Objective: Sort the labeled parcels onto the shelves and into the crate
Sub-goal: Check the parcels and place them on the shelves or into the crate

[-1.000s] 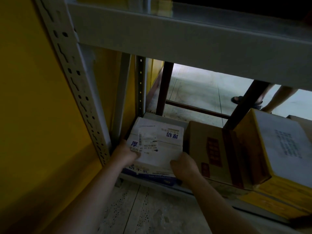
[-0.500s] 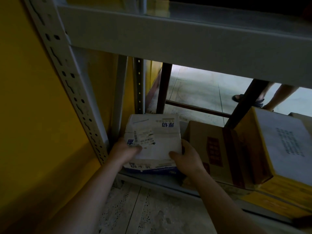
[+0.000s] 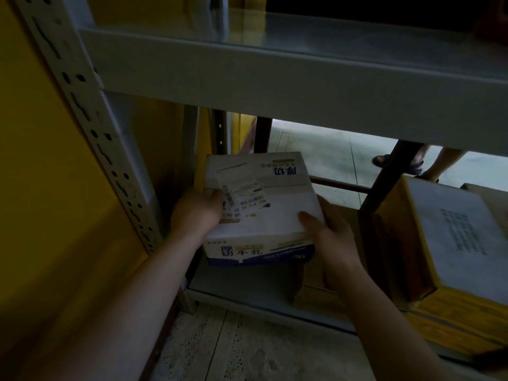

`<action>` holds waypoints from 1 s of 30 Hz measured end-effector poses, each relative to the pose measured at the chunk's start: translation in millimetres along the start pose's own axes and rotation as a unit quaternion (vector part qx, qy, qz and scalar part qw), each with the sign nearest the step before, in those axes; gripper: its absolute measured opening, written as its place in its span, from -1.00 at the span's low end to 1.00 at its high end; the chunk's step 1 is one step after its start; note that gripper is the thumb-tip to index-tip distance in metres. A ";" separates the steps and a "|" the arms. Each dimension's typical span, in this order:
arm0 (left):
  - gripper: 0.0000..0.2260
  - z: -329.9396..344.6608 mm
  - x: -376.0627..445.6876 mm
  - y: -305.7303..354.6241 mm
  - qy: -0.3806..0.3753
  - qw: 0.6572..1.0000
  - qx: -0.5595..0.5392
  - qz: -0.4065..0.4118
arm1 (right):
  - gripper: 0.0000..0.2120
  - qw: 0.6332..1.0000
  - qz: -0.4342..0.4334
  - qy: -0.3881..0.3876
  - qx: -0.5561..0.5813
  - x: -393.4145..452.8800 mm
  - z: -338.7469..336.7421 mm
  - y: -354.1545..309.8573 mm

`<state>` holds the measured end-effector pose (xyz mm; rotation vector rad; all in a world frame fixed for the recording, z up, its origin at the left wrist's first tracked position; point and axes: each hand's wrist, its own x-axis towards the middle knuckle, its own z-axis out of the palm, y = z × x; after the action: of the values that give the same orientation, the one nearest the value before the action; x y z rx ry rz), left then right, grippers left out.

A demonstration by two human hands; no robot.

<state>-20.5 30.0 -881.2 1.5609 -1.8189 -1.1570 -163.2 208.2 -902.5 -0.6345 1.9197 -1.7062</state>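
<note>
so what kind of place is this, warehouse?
Likely a small parcel storeroom or sorting room rather than a large warehouse. Grey slotted-post metal shelving stands against a yellow wall, a white parcel with a barcode label is held in both hands, and more cartons sit on the bottom shelf.

Label print on white parcel (image 3: 261,204) too small to read. Beside it, brown carton (image 3: 338,259) mostly hidden behind right hand (image 3: 332,237). Further right, yellow box (image 3: 428,243) cut off by frame edge; its sheet text blurred.

left hand (image 3: 196,213): bare, no glove | right hand (image 3: 334,237): bare | forearms: sleeveless
</note>
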 end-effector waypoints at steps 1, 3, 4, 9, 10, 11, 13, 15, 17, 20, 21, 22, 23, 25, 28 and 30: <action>-0.75 -0.4 -0.1 2.4 0.002 1.000 0.011 0.007 | -0.60 1.000 -0.002 0.005 -0.002 0.1 -2.8 -1.5; -0.72 -3.0 -3.4 5.5 0.006 0.999 0.038 0.013 | -0.59 1.000 -0.007 0.014 -0.007 1.0 -9.8 -4.2; -0.68 -3.4 -5.8 6.5 0.001 0.999 0.045 0.014 | -0.60 1.000 -0.007 0.023 -0.004 2.2 -15.5 -5.4; -0.83 14.6 -21.5 7.3 -0.143 0.989 -0.019 0.022 | -0.72 0.995 -0.019 0.097 -0.031 12.4 -51.4 -1.9; -0.83 20.2 -23.0 6.9 -0.164 0.986 -0.014 0.027 | -0.74 0.994 -0.015 0.100 -0.034 13.2 -56.3 1.7; -0.83 24.8 -23.0 6.7 -0.171 0.985 -0.003 0.032 | -0.75 0.994 -0.012 0.101 -0.035 13.9 -59.8 4.7; -0.83 30.0 -22.0 10.0 -0.174 0.984 0.004 0.039 | -0.76 0.993 -0.019 0.101 -0.052 16.5 -66.6 8.2; -0.73 32.8 -19.8 13.9 -0.198 0.980 -0.007 0.025 | -0.79 0.992 -0.022 0.099 -0.078 21.6 -72.9 9.9; -0.43 32.9 -17.6 19.3 -0.208 0.978 -0.011 0.013 | -0.82 0.990 -0.019 0.089 -0.104 24.4 -78.5 10.6; -0.20 33.4 -16.2 33.1 -0.196 0.972 0.004 0.127 | -0.82 0.989 0.006 0.087 -0.116 23.7 -86.0 10.2; -0.13 34.4 -14.9 38.6 -0.195 0.964 0.007 0.180 | -0.81 0.988 0.016 0.088 -0.123 22.6 -86.3 9.3; -0.07 36.9 -12.3 43.1 -0.198 0.956 0.004 0.217 | -0.77 0.985 0.028 0.088 -0.144 21.4 -86.0 8.6; -0.08 40.2 -9.8 46.2 -0.210 0.951 0.000 0.227 | -0.67 0.980 0.046 0.090 -0.174 20.7 -85.9 8.4; -0.21 46.9 -2.3 43.9 -0.222 0.945 0.008 0.240 | -0.37 0.966 0.096 0.092 -0.221 19.4 -82.6 8.6; -0.35 52.0 6.5 33.5 -0.213 0.943 0.046 0.251 | -0.02 0.959 0.153 0.099 -0.216 14.4 -76.2 5.2; -0.37 50.1 6.5 30.7 -0.217 0.943 0.071 0.244 | 0.07 0.960 0.162 0.098 -0.204 9.8 -69.1 -0.2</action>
<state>-79.0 38.2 -883.2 0.8672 -2.4415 -1.1999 -214.7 254.8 -896.1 -0.2720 2.3909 -1.2156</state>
